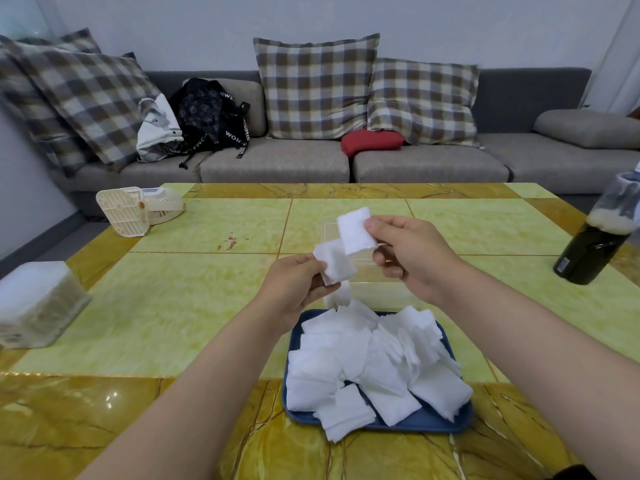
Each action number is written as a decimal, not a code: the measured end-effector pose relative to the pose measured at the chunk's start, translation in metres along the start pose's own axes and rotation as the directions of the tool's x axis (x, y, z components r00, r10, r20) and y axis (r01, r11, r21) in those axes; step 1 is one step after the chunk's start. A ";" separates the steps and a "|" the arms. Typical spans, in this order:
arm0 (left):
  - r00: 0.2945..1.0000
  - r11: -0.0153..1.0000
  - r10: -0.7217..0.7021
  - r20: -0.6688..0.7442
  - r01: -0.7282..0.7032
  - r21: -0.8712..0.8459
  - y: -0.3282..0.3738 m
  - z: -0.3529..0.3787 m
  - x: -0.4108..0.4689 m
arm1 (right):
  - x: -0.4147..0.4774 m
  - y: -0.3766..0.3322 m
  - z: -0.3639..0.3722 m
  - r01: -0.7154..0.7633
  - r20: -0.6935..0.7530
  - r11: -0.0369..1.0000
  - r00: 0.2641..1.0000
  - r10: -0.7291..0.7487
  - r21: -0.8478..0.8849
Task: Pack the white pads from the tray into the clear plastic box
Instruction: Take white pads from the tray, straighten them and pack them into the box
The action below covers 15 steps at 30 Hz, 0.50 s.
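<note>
A blue tray near the table's front edge holds a loose heap of several white pads. Just beyond it stands the clear plastic box, largely hidden behind my hands. My left hand pinches a small bunch of white pads above the tray's far edge. My right hand holds a single white pad upright between thumb and fingers, over the box. The two held pads overlap at their edges.
The table is green and yellow marble. A cream fan lies at the back left, a white-topped container at the left edge, a dark bottle at the right. A grey sofa with cushions and bags stands behind.
</note>
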<state>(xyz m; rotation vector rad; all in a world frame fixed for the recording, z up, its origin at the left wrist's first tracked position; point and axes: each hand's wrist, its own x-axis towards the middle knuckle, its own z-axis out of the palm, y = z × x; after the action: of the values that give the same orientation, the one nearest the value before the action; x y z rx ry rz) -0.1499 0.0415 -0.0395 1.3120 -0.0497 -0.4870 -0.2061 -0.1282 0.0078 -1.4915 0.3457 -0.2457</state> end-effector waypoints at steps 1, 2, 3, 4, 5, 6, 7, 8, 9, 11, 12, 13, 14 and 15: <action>0.999 1.000 -0.001 0.032 0.001 -0.002 0.001 0.001 -0.001 | -0.001 0.000 0.002 -0.024 0.053 1.000 0.998 0.023 0.018; 0.998 1.000 0.002 0.068 -0.001 -0.004 0.002 0.002 -0.002 | -0.001 0.003 0.003 -0.031 0.070 0.999 0.997 0.034 -0.037; 0.995 1.000 0.007 0.103 -0.006 -0.008 0.003 0.004 -0.004 | -0.001 0.006 0.004 -0.024 0.056 0.992 0.998 0.032 -0.123; 0.991 1.000 0.013 0.133 -0.012 -0.009 0.004 0.005 -0.005 | -0.002 0.009 0.006 -0.010 0.031 0.979 0.999 0.017 -0.204; 0.987 1.000 0.019 0.157 -0.019 -0.005 0.004 0.006 -0.006 | -0.002 0.011 0.006 0.009 0.005 0.964 1.000 -0.008 -0.265; 0.984 1.000 0.024 0.175 -0.025 0.006 0.005 0.007 -0.008 | -0.003 0.013 0.006 0.031 -0.015 0.951 0.999 -0.038 -0.306; 0.983 0.999 0.025 0.183 -0.029 0.018 0.005 0.008 -0.009 | -0.003 0.013 0.006 0.052 -0.029 0.941 0.997 -0.065 -0.334; 0.982 0.999 0.025 0.188 -0.031 0.028 0.005 0.008 -0.009 | -0.003 0.013 0.006 0.069 -0.037 0.930 0.995 -0.088 -0.361; 0.981 0.999 0.027 0.192 -0.034 0.035 0.005 0.008 -0.010 | -0.003 0.013 0.006 0.088 -0.039 0.917 0.993 -0.111 -0.388; 0.980 0.999 0.028 0.199 -0.034 0.026 0.005 0.008 -0.009 | -0.004 0.014 0.007 0.134 -0.032 0.885 0.986 -0.165 -0.446; 0.980 1.000 0.020 0.199 -0.020 -0.002 0.005 0.008 -0.009 | -0.004 0.014 0.008 0.160 -0.026 0.864 0.980 -0.195 -0.477; 0.981 0.999 0.005 0.194 0.003 -0.043 0.006 0.009 -0.009 | -0.004 0.015 0.009 0.179 -0.018 0.848 0.976 -0.217 -0.499; 0.983 0.998 -0.005 0.186 0.017 -0.061 0.006 0.010 -0.008 | -0.005 0.015 0.009 0.186 -0.017 0.840 0.974 -0.226 -0.509; 0.986 0.999 -0.003 0.168 0.009 -0.038 0.005 0.010 -0.008 | -0.005 0.016 0.009 0.185 -0.021 0.835 0.973 -0.228 -0.518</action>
<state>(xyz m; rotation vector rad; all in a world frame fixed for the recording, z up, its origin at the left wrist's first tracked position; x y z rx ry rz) -0.1581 0.0365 -0.0302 1.2311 -0.1758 -0.6006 -0.2077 -0.1169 -0.0073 -2.0602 0.3292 -0.4113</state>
